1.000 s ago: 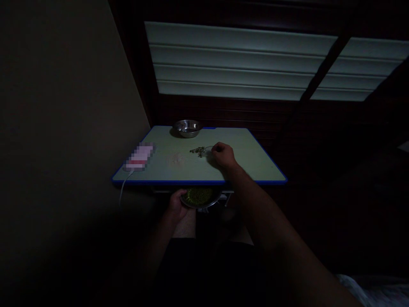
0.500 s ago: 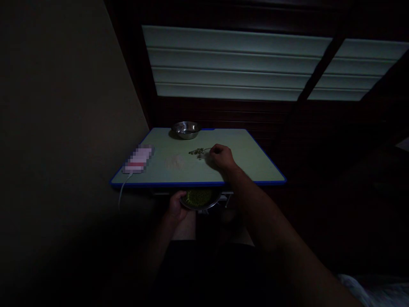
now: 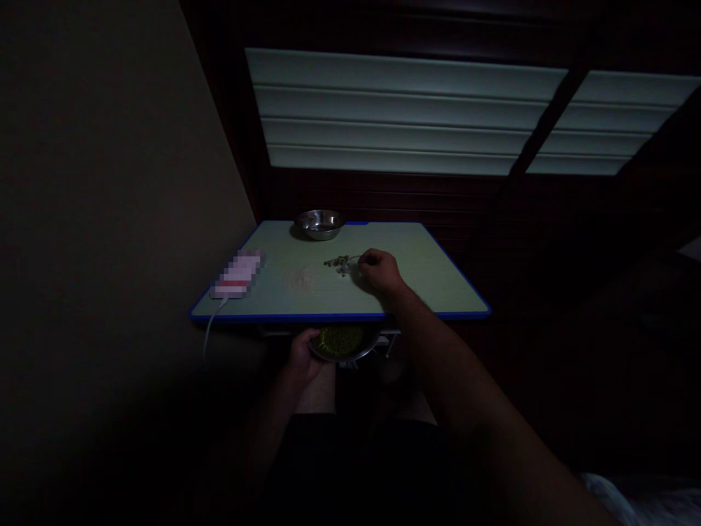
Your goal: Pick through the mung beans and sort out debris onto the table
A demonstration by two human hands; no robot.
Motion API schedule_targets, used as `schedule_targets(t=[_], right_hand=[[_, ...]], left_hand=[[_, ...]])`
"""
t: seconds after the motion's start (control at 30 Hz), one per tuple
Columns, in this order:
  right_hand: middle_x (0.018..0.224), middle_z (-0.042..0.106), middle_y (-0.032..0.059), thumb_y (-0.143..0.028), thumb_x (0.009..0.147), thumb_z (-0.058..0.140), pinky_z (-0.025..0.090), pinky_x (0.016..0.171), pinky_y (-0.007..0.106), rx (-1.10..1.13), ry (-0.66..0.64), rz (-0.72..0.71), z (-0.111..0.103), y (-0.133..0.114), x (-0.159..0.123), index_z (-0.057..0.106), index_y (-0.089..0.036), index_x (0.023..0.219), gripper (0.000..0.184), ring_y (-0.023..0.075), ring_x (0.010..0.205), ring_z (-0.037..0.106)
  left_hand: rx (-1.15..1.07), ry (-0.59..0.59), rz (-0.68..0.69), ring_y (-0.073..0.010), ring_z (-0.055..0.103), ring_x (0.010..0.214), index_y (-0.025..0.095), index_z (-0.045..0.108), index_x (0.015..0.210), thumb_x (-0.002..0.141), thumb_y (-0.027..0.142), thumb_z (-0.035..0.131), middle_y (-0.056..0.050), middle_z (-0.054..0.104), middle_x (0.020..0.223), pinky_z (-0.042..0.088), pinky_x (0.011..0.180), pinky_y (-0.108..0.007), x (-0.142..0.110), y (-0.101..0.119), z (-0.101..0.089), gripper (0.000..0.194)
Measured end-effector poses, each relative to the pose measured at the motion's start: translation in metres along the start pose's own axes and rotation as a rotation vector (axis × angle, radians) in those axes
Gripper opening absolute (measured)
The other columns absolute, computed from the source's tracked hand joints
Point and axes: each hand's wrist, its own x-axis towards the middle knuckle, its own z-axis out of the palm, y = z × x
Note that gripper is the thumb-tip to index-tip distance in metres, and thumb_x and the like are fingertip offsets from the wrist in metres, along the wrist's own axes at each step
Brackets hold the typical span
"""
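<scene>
My left hand (image 3: 304,353) is closed on the rim of a metal bowl (image 3: 358,356), below the table's front edge. Small green beans (image 3: 340,338), like mung beans, lie inside it. Over the table, my right hand (image 3: 380,269) is closed in a pinch on a thin, pale, see-through piece (image 3: 353,262) whose kind I cannot make out in the dim light. The tip of this piece is at a small scattered pile of brownish-green grains (image 3: 335,261) on the tabletop. Left of the pile lies a faint pale patch (image 3: 299,277), too dim to name.
The light-green table (image 3: 438,285) has a blue edge. A second metal bowl (image 3: 320,226) stands at its back left. A blurred-out phone-like device (image 3: 238,275) with a white cable (image 3: 207,332) lies at the left. Behind rises a dark slatted door (image 3: 394,117).
Some grains have shifted slightly at the tip of the see-through piece. Both hands stay nearly where they were, and the view has tilted a little.
</scene>
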Motion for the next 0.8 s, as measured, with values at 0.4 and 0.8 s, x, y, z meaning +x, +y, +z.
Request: schedule_targets(t=[0.4,0.8], right_hand=[[0.065,0.064,-0.0019,-0.021,0.065,0.055,0.044,0.067,0.025,0.012,-0.022,0.004,-0.0002,-0.0017,-0.0012,0.064,-0.018,0.068,0.010,0.0134,0.066,0.057],[0.062,0.061,-0.0024,-0.023,0.064,0.055,0.041,0.063,0.024,0.038,-0.031,0.016,0.0002,-0.0019,-0.0014,0.064,-0.018,0.066,0.011,0.0129,0.063,0.055]], left_hand=[[0.013,0.019,-0.005,-0.0251,0.071,0.075,0.013,0.071,0.088,0.064,0.013,0.057,-0.008,0.076,0.078,0.057,0.078,-0.041,-0.0016,0.0005,0.0027,0.028],[0.037,0.030,-0.009,-0.0227,0.070,0.071,0.013,0.070,0.078,0.066,0.014,0.057,-0.008,0.075,0.075,0.057,0.076,-0.038,-0.0006,0.0008,0.0018,0.018]])
